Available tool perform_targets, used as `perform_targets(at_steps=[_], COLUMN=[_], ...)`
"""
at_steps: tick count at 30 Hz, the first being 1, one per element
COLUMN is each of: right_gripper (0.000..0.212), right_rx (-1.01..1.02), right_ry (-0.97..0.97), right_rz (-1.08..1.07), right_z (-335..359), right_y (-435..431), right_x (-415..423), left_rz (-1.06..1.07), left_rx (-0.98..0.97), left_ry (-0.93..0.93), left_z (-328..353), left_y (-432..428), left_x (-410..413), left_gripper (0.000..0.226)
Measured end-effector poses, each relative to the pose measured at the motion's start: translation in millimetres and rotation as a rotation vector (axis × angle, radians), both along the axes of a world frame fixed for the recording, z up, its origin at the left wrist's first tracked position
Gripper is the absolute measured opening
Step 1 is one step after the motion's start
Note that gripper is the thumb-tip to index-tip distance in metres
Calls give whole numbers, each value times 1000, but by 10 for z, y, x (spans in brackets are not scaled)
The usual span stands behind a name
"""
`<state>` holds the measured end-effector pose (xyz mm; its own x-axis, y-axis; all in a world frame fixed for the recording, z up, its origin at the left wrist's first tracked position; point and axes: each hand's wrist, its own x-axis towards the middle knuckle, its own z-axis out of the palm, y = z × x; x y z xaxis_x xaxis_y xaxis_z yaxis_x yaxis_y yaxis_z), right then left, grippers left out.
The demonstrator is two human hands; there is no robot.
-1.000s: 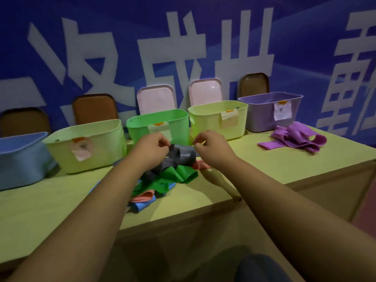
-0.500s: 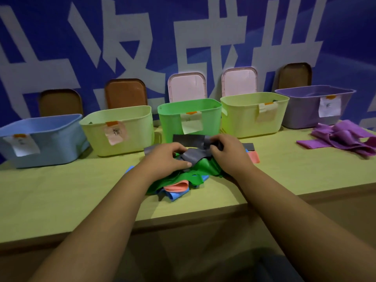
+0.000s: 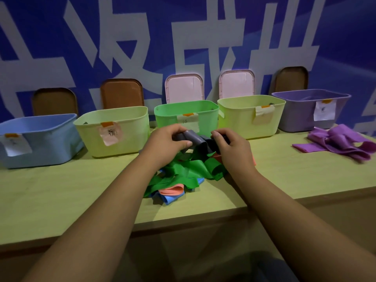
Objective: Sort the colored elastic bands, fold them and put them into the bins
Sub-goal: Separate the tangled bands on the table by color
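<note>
My left hand (image 3: 168, 141) is curled round one end of the grey band (image 3: 195, 139), thumb on the near side and fingers over the top. My right hand (image 3: 232, 147) grips the other end with bent fingers. The band sags in loose loops between them, held just above the pile (image 3: 183, 173) of green, orange and blue bands, which lies on the table (image 3: 61, 196) in the middle. Along the far edge stand five bins: the blue bin (image 3: 50, 139) at the left, then the left yellow bin (image 3: 134, 129), the green bin (image 3: 209, 123) just beyond my hands, the right yellow bin (image 3: 240, 119) and the purple bin (image 3: 299, 112). The purple bands (image 3: 341, 143) lie heaped at the right, near the purple bin and well apart from the pile.
</note>
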<state>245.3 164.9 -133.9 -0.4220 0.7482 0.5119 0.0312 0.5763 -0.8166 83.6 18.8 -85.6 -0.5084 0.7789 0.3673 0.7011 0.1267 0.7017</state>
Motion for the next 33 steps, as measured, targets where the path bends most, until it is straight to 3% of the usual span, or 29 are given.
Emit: perform_targets(at_steps=[5,10,17,22,25,28,33], right_gripper=[12,24,36,27,29,27,31], right_rx=[-52,-92,-313,-284,-236,-154,-51], right_ry=[39,66,206,197,178,140,30], right_rz=[78,178,299,157,69,-35,-149], right_z=[187,407,617,703,663,521,122], right_y=[-3,16,153,329,489,647,866], right_x=[-29,-18,163,379,511,648,783], left_rz=[-7,-48,-149,-310,-262,-142,-10], left_rx=[99,205,222,175,87,-60,-325], left_ry=[-15,-263,-209,-260,-308,-194,196], left_z=[195,375,458,430,350,145,-106], left_y=[218,459,688,848,1042,1272,1442], left_x=[70,118,323,441,450,413,350], left_gripper=[32,36,37,50,45,44,59])
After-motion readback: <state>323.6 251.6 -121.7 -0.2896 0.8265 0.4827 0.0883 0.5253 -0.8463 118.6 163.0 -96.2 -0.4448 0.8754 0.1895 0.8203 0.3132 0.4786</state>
